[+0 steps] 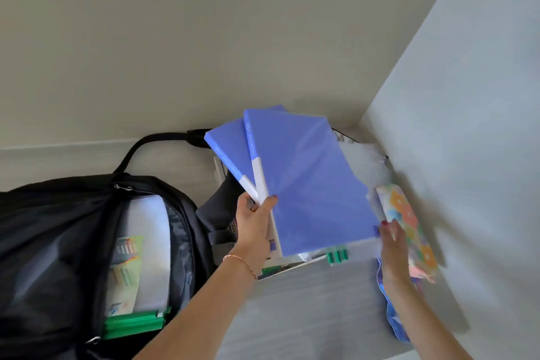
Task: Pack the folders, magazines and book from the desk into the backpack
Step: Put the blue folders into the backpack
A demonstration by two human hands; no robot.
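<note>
Backpack (73, 242) is already part loaded: green-spined folders (134, 326) and some printed sheets sit in the open main pocket. My left hand (254, 225) has its grip closed on two blue folders (306, 184), fanned out and lifted over the surface (306, 301). My right hand (394, 251) is flat and open against their corner, just steadying (not holding anything). Still left, I reckon: a floral book (409, 222) on the right and the papers underneath.

Head camera looks steeply down, close over the desk (306, 301).
</note>
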